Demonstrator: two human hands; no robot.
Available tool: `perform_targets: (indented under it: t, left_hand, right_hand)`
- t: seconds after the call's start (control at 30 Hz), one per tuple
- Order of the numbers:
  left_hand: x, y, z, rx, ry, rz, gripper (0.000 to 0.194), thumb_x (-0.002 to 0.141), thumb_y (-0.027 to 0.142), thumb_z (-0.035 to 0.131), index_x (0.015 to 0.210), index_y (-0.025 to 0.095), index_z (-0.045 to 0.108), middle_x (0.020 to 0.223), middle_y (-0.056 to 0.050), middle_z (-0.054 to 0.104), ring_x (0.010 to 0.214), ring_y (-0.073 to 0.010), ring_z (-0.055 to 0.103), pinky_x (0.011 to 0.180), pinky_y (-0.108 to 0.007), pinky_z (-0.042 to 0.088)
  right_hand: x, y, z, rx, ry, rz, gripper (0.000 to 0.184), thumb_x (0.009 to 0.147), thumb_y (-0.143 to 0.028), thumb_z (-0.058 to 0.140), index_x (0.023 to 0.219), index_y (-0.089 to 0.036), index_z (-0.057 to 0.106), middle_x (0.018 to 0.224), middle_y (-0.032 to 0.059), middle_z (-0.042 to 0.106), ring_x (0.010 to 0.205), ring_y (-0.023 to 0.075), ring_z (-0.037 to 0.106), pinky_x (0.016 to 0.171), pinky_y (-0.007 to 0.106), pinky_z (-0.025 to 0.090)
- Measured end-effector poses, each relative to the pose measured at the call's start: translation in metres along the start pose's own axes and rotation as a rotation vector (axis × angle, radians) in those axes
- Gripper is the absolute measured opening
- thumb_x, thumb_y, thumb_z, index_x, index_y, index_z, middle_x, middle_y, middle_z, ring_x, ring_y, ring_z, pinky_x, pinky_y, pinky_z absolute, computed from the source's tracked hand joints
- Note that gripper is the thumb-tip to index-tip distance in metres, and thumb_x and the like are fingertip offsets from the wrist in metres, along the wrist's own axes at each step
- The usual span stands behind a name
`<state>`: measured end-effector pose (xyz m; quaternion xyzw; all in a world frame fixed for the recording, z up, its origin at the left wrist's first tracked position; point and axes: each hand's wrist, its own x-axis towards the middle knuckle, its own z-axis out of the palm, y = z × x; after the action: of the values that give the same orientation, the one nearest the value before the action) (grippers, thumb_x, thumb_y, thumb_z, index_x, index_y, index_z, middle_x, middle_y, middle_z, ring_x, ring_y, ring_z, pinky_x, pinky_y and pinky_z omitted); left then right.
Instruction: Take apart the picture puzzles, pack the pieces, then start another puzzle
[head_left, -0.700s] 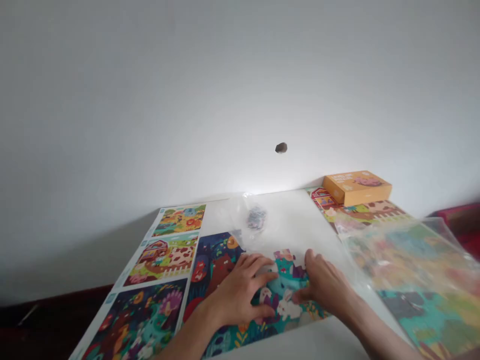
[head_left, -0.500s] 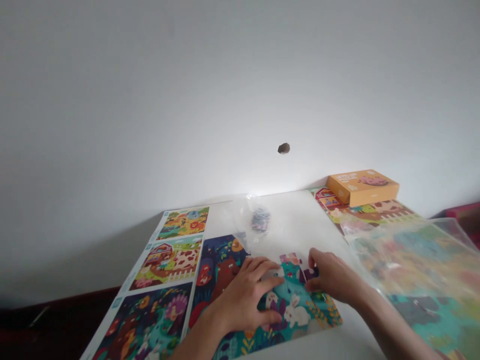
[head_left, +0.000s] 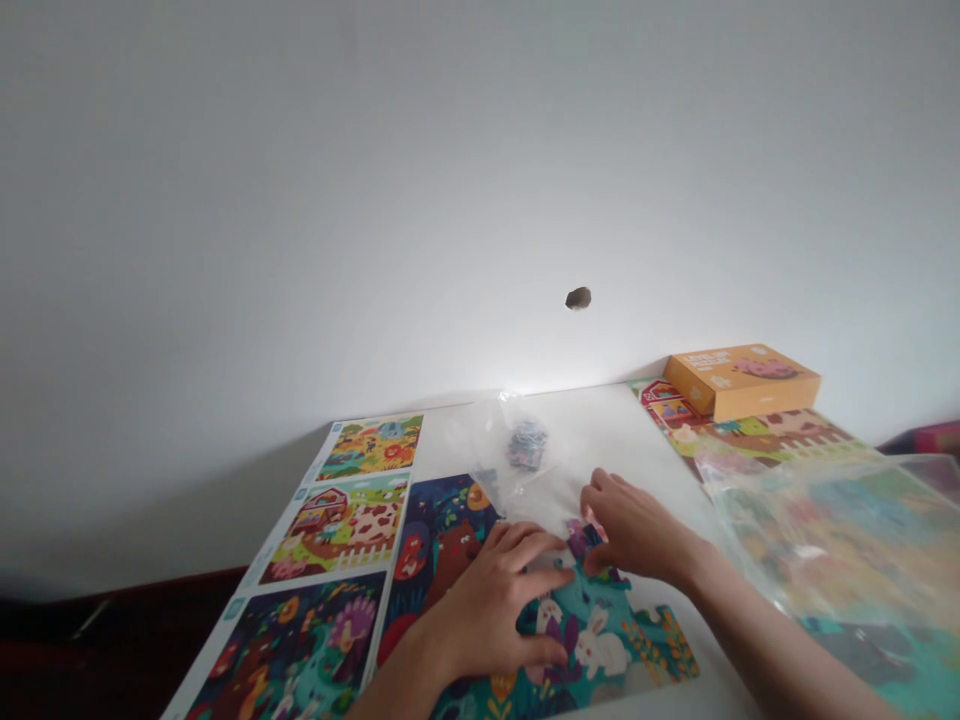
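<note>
Fingers of the right hand [head_left: 637,530] together on a purple jigsaw piece [head_left: 579,540], left-hand fingers [head_left: 532,540] spread just beside.

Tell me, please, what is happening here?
A person is working with both bare hands on a colourful rabbit jigsaw puzzle on a white table. The left hand rests on the puzzle, and the right hand touches pieces at its far edge. A clear plastic bag of pieces lies beyond them, and an orange box sits farther back.
</note>
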<state>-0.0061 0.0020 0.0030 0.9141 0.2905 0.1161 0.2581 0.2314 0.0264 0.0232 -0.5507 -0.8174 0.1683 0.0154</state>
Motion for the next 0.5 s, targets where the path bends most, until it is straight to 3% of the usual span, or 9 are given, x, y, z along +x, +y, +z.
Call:
perform_targets:
  t: [0.17,0.33,0.5]
  left_hand:
    - [0.003,0.001,-0.001,-0.008,0.000,-0.028,0.065,0.067,0.059,0.076,0.125,0.034,0.062,0.137,-0.004,0.051,0.126,-0.0307,0.042,0.109,-0.046,0.032]
    - [0.005,0.002,-0.003,0.007,-0.029,-0.023,0.065,0.068,0.060,0.075,0.125,0.031,0.062,0.134,-0.006,0.054,0.125,-0.0317,0.042,0.109,-0.048,0.032]
    - [0.004,0.001,0.003,0.002,0.032,-0.016,0.067,0.066,0.060,0.076,0.123,0.027,0.063,0.125,-0.008,0.059,0.123,-0.0318,0.044,0.107,-0.046,0.034]
  right_hand:
    - [-0.002,0.016,0.001,0.276,-0.029,-0.009,0.055,0.058,-0.038,0.084,0.104,-0.018,0.062,0.091,0.0030,0.064,0.083,0.0203,0.059,0.071,0.028,0.044]
    - [-0.001,0.022,0.000,0.511,-0.009,-0.167,0.014,0.073,-0.025,0.071,0.084,-0.016,0.066,0.080,-0.0005,0.061,0.070,0.0122,0.053,0.064,0.022,0.040]
    - [-0.001,0.018,0.006,0.740,0.046,-0.254,0.019,0.077,-0.031,0.070,0.080,-0.013,0.063,0.073,-0.0014,0.058,0.061,0.0095,0.046,0.055,0.021,0.035]
